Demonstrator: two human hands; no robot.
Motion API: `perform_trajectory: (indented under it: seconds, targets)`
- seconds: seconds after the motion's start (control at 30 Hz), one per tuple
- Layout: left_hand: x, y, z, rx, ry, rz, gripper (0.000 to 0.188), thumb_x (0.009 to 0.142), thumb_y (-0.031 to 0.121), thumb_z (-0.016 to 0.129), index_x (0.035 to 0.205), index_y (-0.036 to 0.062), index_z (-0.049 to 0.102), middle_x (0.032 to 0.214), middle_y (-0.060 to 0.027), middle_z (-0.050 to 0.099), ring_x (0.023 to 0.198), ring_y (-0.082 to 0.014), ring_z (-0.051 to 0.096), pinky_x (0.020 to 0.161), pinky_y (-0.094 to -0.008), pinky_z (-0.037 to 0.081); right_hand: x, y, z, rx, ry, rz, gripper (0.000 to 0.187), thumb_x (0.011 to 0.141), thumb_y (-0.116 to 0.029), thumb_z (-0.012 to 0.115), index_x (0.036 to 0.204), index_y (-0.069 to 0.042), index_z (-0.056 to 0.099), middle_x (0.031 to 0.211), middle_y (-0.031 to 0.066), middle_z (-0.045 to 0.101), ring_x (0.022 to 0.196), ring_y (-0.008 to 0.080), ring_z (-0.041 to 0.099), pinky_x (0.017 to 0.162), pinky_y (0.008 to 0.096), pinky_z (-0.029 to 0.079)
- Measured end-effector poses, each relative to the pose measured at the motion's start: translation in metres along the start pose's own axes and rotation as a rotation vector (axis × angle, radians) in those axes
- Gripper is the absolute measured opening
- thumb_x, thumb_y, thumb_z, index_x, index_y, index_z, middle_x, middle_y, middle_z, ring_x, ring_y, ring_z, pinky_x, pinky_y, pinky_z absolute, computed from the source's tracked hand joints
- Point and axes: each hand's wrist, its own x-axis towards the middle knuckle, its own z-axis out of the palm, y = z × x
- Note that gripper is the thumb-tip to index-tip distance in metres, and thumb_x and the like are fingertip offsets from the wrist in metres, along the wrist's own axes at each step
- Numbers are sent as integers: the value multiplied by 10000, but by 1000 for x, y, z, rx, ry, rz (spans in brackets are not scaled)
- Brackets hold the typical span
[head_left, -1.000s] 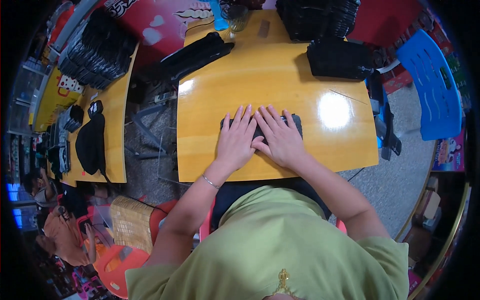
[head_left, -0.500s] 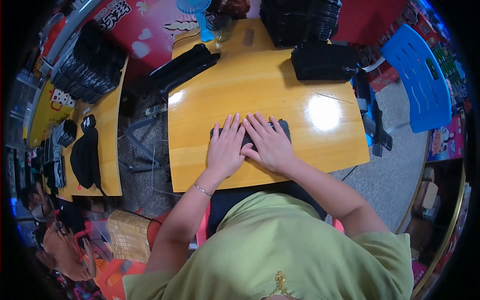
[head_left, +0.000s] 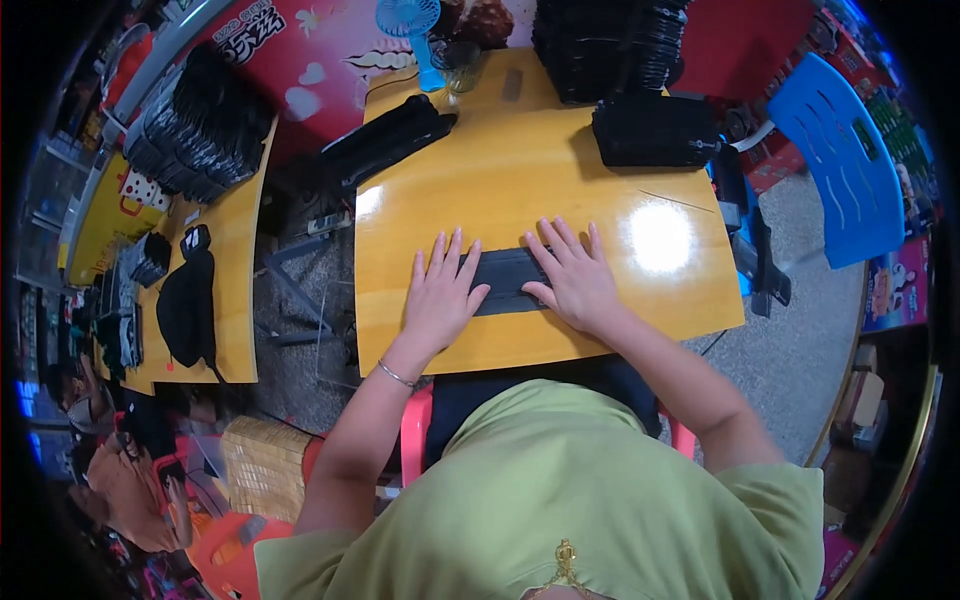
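A flat, dark rectangular piece of what looks like folded fabric (head_left: 507, 280) lies on the yellow table (head_left: 530, 190) in front of me. My left hand (head_left: 438, 298) rests palm down over its left end, fingers stretched out and thumb pointing inward. Over its right end my right hand (head_left: 582, 287) lies flat in the same way, fingers spread. The middle of the piece shows between my thumbs, while both ends are partly hidden under the hands.
At the back stand a tall stack of black folded items (head_left: 605, 50), a smaller black pile (head_left: 655, 132), a long black bundle (head_left: 390, 140) and a blue fan (head_left: 425, 45). A thin dark strip (head_left: 675, 200) lies right. A blue chair (head_left: 840, 160) stands beyond; people sit lower left.
My hands have slid apart from the middle toward the two ends of the dark piece, uncovering its centre. The view has shifted slightly.
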Motion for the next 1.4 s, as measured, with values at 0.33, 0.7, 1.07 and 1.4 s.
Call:
perform_trajectory:
  seconds: [0.33, 0.7, 1.07, 1.4]
  targets:
    - [2, 32, 7, 10, 7, 92, 627, 911, 380, 454, 1385, -8, 319, 1471, -170, 256, 1369, -305, 223, 1091, -479, 197, -15, -35, -2, 47, -23, -155, 833, 858, -626, 368, 1404, -4, 285, 1462, 133, 292, 1378, 242, 220, 1103, 499, 129]
    - [-11, 13, 4, -24, 46, 50, 579, 890, 404, 501, 1390, 145, 367, 1443, -148, 319, 1345, -315, 272, 1087, -492, 202, -21, -17, -4, 41, -10, -117, 704, 889, -532, 414, 1385, -37, 337, 1445, 156, 313, 1362, 279, 254, 1108, 471, 141]
    - [-36, 2, 13, -31, 130, -197, 586, 924, 378, 446, 1384, 31, 338, 1448, -186, 298, 1353, -320, 261, 1090, -497, 182, -15, 13, 3, 350, 314, 351, 373, 829, -153, 621, 1145, 9, 503, 1004, 207, 564, 905, 367, 562, 790, 423, 465]
    - [-36, 3, 9, -38, 122, -188, 570, 928, 329, 439, 1380, 1, 322, 1454, -201, 277, 1361, -328, 239, 1092, -502, 172, -1, 7, 6, 175, 279, 430, 258, 836, -192, 632, 1043, -64, 549, 682, 157, 625, 609, 337, 617, 571, 406, 491]
